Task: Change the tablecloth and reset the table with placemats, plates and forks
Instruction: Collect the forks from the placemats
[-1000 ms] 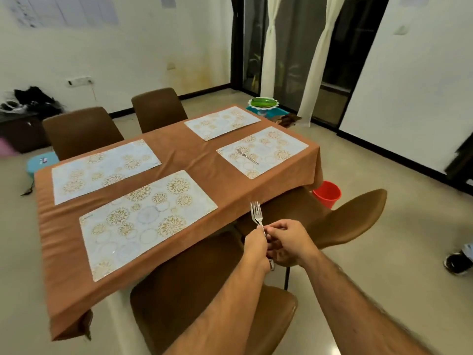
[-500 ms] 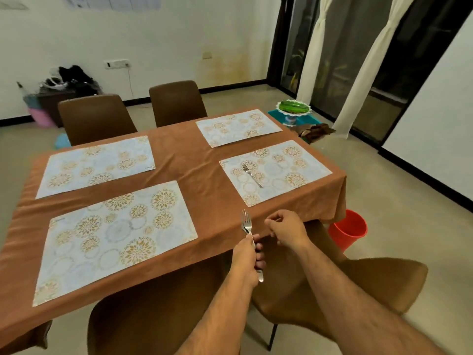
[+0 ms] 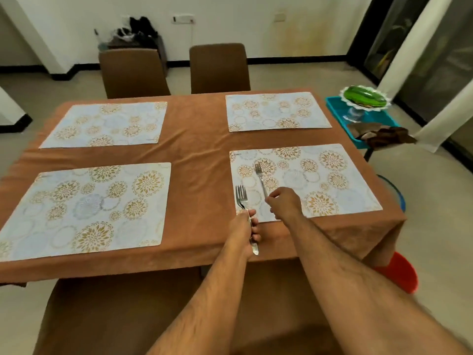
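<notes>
Fork by your right fingertips, on the near-right placemat
Your right hand [image 3: 282, 201] pinches the lying fork [image 3: 261, 179], tines pointing away; your left hand [image 3: 245, 230] grips spare forks [image 3: 242, 198] upright beside it

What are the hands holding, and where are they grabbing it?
The left hand grips forks by their handles, tines up. The right hand pinches the handle end of another fork lying on the near right placemat.
</notes>
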The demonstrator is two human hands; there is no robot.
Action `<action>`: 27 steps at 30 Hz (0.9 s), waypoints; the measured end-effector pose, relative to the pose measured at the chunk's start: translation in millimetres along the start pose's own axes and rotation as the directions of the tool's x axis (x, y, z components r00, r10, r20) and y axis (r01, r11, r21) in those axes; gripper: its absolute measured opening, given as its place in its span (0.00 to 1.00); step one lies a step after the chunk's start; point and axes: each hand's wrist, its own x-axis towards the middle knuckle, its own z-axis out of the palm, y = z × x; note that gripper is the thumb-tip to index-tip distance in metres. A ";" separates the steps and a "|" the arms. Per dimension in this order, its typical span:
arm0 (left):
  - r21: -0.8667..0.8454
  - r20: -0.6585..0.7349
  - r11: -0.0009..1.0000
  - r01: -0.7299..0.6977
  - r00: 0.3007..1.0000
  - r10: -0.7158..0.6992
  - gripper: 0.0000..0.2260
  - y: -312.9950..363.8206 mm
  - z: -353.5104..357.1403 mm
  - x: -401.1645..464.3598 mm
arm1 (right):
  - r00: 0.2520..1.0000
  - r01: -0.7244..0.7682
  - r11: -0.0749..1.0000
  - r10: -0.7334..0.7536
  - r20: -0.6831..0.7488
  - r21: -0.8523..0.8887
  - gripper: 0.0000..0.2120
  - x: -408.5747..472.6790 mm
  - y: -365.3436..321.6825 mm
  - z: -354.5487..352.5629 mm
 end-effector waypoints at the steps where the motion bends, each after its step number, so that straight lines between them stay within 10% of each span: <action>1: -0.002 -0.028 1.000 -0.007 1.000 0.007 0.10 0.2 7.8 11.6 | 1.000 0.006 0.999 -0.005 0.021 -0.035 0.04 14.7 4.3 2.9; 14: -0.110 -0.224 0.988 -0.109 0.971 0.083 0.11 -21.1 17.0 49.8 | 0.993 -0.009 0.937 0.048 0.104 -0.349 0.12 105.2 0.9 35.2; 21: -0.140 -0.245 0.982 -0.129 0.965 0.092 0.11 -15.6 33.1 25.6 | 0.919 -0.191 0.982 0.178 0.351 0.004 0.14 88.8 9.1 6.0; 27: -0.158 -0.198 0.979 -0.128 0.976 0.095 0.11 -20.9 65.2 -4.1 | 0.841 -0.213 0.914 -0.010 0.541 0.347 0.09 -2.1 -1.0 -65.8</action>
